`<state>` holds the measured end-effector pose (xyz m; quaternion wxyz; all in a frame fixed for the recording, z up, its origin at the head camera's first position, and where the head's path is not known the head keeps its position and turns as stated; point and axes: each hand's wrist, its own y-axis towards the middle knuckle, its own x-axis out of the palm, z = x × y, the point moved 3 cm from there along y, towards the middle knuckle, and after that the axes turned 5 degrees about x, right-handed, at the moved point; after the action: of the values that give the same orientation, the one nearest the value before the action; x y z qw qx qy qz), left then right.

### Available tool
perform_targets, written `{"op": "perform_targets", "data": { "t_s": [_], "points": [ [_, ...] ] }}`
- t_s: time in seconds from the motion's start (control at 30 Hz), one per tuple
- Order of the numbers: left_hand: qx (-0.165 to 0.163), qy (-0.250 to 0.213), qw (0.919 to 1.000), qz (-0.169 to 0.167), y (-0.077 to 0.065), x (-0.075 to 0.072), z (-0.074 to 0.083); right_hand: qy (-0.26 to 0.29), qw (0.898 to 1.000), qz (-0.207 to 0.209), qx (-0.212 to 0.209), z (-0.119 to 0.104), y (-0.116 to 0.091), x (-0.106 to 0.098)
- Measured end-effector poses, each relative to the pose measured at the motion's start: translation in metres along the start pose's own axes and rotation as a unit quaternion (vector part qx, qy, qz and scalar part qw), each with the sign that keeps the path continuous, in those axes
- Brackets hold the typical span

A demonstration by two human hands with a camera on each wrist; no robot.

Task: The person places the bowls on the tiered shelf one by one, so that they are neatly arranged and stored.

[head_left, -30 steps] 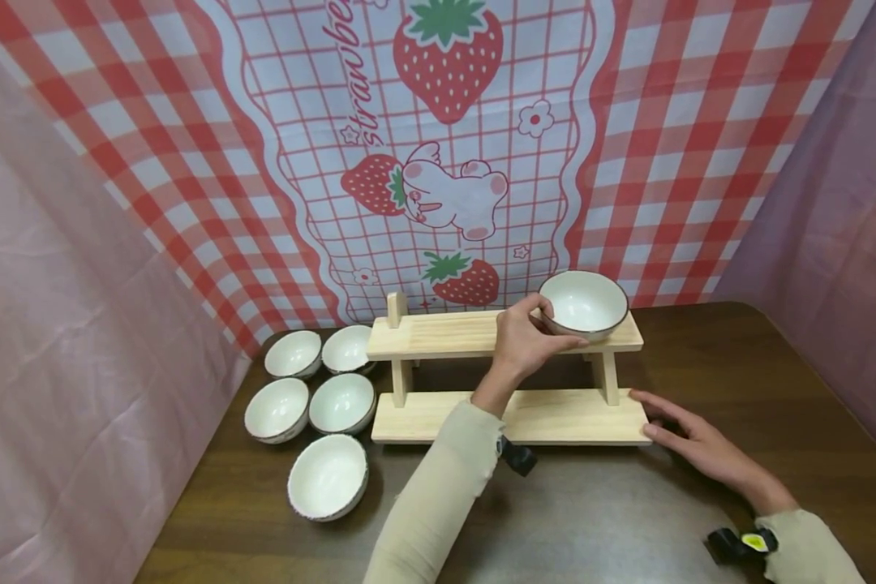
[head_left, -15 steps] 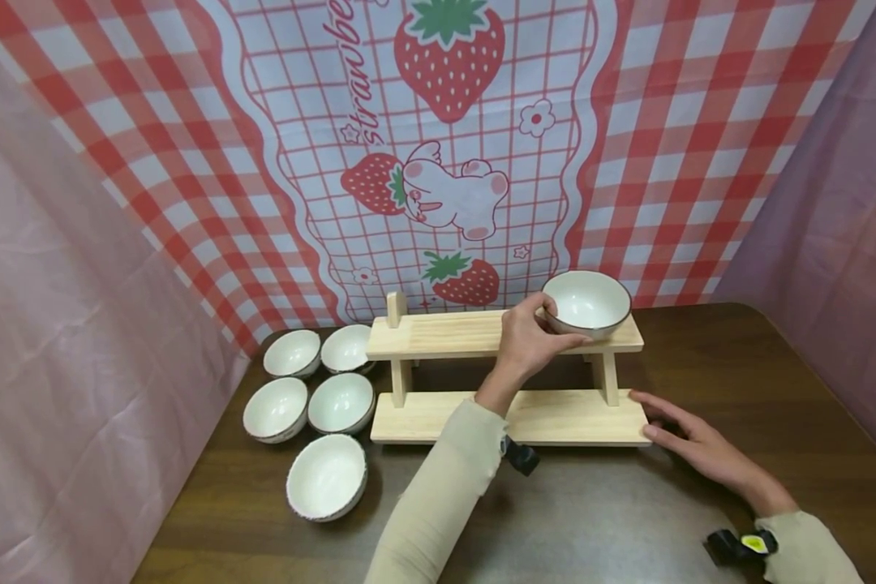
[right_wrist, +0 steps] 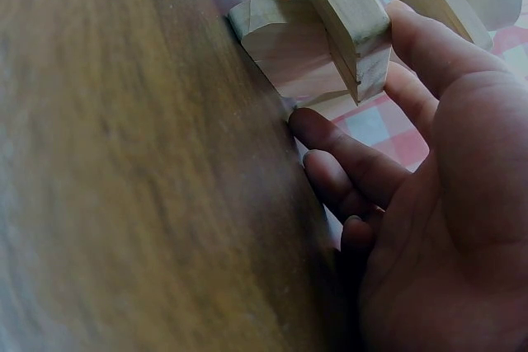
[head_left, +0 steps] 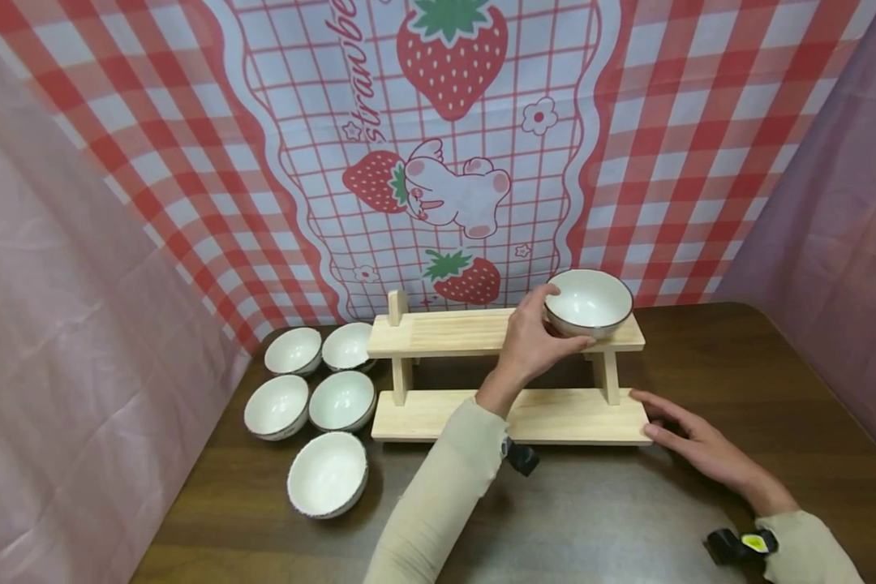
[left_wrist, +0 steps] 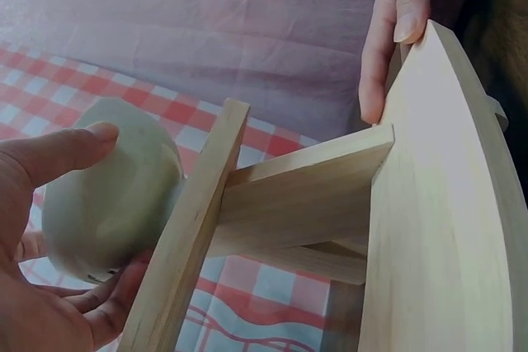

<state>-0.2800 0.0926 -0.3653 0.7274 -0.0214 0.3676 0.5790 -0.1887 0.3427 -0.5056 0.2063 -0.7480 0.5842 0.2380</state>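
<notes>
A white bowl (head_left: 591,302) with a dark rim sits at the right end of the upper shelf of a two-tier wooden display rack (head_left: 445,331). My left hand (head_left: 534,339) holds the bowl from its left side, thumb at the front and a fingertip at the rim. Seen from the left wrist, the thumb lies on the bowl's outer wall and the other fingers are lower down, partly hidden. My right hand (head_left: 701,442) grips the right end of the lower shelf (head_left: 577,415), thumb at the front corner and index finger at the back one.
Several similar white bowls (head_left: 328,474) stand grouped on the brown wooden table (head_left: 599,511), left of the rack. A small upright wooden peg (head_left: 397,308) rises at the rack's upper left. Behind hangs a red-checked strawberry cloth (head_left: 438,186), with pink curtains (head_left: 95,284) at the sides.
The bowl and my left hand have shifted slightly to the right along the upper shelf. My right hand stays at the lower shelf's end.
</notes>
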Motion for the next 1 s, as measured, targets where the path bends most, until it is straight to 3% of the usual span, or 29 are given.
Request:
{"op": "perform_targets", "data": {
  "t_s": [0.17,0.4,1.0],
  "points": [
    [-0.011,0.004,0.9999,-0.004,-0.001,-0.003,0.0,-0.004,1.0,0.001,0.001,0.0,0.001,0.0],
    [0.006,-0.037,0.9993,0.002,-0.004,-0.012,0.0,-0.011,1.0,0.006,0.005,0.001,0.001,0.0],
    [0.036,-0.053,0.9972,0.037,-0.025,-0.059,-0.01,-0.013,1.0,0.015,-0.007,-0.001,0.001,0.001]
  ]
}}
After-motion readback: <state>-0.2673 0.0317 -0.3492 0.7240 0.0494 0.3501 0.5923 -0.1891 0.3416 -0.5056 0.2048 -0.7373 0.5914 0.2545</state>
